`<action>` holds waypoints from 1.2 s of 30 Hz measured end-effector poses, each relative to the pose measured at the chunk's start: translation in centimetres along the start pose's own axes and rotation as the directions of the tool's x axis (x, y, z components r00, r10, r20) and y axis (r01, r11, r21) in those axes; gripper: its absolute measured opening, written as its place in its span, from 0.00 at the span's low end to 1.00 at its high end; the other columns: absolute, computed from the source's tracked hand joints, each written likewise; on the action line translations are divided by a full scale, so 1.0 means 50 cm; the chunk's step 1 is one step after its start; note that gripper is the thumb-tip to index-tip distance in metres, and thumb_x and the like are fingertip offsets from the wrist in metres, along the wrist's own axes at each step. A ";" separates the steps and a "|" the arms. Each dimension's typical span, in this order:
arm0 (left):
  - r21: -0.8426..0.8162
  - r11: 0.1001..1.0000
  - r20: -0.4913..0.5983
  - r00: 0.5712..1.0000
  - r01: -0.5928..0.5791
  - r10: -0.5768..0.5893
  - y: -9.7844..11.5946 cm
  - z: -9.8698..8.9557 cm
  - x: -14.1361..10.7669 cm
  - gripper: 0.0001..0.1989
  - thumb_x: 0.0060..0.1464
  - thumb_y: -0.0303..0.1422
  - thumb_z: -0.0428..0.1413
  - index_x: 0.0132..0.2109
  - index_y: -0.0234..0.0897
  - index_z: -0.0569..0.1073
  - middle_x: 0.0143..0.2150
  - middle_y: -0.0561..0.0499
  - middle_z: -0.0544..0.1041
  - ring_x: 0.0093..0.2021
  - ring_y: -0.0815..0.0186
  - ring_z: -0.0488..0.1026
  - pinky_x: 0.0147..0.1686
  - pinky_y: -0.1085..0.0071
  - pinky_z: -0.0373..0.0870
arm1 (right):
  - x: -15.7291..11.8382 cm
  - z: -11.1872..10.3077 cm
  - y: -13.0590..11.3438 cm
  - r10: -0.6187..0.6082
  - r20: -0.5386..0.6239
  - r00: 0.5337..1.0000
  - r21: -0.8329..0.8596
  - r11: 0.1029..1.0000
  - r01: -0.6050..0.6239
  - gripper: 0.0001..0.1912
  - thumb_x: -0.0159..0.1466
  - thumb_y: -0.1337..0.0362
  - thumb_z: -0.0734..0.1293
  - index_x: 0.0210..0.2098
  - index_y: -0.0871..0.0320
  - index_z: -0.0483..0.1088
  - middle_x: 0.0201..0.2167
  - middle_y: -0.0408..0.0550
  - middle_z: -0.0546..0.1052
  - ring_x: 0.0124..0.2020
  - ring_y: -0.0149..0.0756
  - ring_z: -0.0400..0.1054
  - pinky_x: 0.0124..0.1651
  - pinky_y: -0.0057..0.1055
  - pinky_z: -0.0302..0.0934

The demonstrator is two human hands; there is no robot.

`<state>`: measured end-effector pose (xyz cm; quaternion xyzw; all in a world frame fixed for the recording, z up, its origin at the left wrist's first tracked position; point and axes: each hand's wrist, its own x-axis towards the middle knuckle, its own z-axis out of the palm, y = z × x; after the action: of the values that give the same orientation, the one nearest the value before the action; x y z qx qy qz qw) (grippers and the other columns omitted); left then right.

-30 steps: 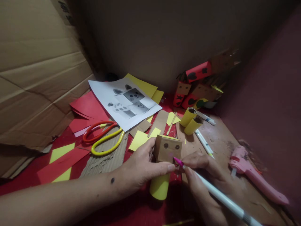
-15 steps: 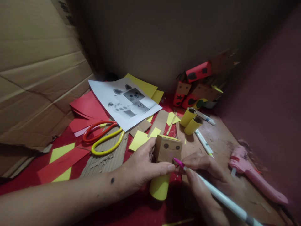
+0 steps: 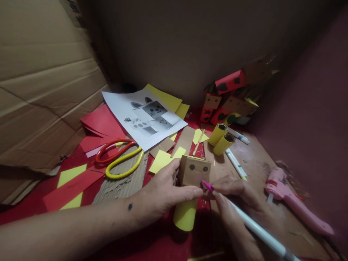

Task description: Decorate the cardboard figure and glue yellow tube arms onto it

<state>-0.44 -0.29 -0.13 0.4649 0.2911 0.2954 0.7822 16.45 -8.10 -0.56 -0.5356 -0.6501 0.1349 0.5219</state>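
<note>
My left hand (image 3: pixel 165 194) is closed around a cardboard figure (image 3: pixel 195 170), a square brown head with two dark drawn eyes above a yellow paper tube (image 3: pixel 185 214). The thumb lies across the lower edge of the head. In my right hand (image 3: pixel 241 206) is a felt-tip marker (image 3: pixel 255 224) with a pale barrel and a magenta tip. That tip meets the lower part of the cardboard face, where a faint pinkish mark shows. The fingers at the back of the figure are hidden.
Scissors (image 3: pixel 123 174) with red and yellow handles lie left of a printed sheet (image 3: pixel 144 134). Two yellow tubes (image 3: pixel 217 135) stand beyond my hands, near another marker (image 3: pixel 236 164). At right lies a pink glue gun (image 3: pixel 296 210). Red decorated figures (image 3: pixel 230 82) are piled behind.
The marker tip has shifted very slightly on the face, a little up and to the right. Both hands keep their hold, and everything else stays put.
</note>
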 end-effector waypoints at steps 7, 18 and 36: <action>0.012 1.000 -0.006 1.000 0.014 -0.014 -0.007 -0.005 0.001 0.28 0.48 0.32 0.68 0.55 0.36 0.68 0.55 0.41 0.79 0.57 0.49 0.74 0.54 0.58 0.70 | -0.006 0.002 0.003 0.051 -0.053 0.997 0.106 0.993 -0.045 0.06 0.68 0.69 0.66 0.40 0.50 0.71 0.30 0.41 0.81 0.27 0.29 0.77 0.29 0.19 0.72; 0.020 1.000 -0.010 1.000 0.009 -0.009 -0.001 0.002 0.000 0.28 0.49 0.31 0.67 0.55 0.35 0.67 0.56 0.42 0.79 0.58 0.51 0.74 0.52 0.63 0.70 | -0.009 -0.005 0.004 0.025 -0.090 0.996 0.106 0.994 -0.015 0.10 0.65 0.71 0.68 0.41 0.49 0.74 0.33 0.41 0.81 0.33 0.31 0.77 0.36 0.21 0.72; -0.019 1.000 -0.006 1.000 -0.006 0.006 -0.013 0.000 0.000 0.25 0.47 0.28 0.67 0.51 0.35 0.68 0.54 0.41 0.78 0.59 0.49 0.73 0.52 0.59 0.71 | -0.004 0.029 -0.007 -0.069 -0.117 0.991 0.191 0.977 0.090 0.08 0.64 0.71 0.66 0.36 0.49 0.73 0.28 0.42 0.77 0.26 0.32 0.73 0.25 0.24 0.66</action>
<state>-0.34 -0.54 -0.71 0.4575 0.2891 0.3019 0.7848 15.04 -7.85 -0.99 -0.4619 -0.6248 0.1474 0.6120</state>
